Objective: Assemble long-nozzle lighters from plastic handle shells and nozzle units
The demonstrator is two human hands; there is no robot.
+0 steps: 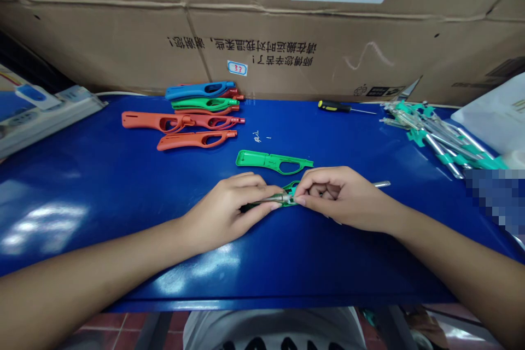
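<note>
My left grip (pixel 229 202) and right grip (pixel 348 198) pinch closed on a green plastic handle assembly (pixel 289 197), with open room before the blue desk's front edge (pixel 262 303).

Left hand (pixel 235 202): pinching a green casing (pixel 292 185)
Right hand (pixel 342 197): fingertips pinched at that same casing
Green half-shell (pixel 262 161): just beyond both hands
Coloured handles (pixel 185 120): piled over leftward
Screwdriver (pixel 334 106): near the cardboard (pixel 254 16)

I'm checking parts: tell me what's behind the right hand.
A silvery rod's end shows beyond the right hand, and part of a green casing left of it. Whatever lies between is covered.
</note>
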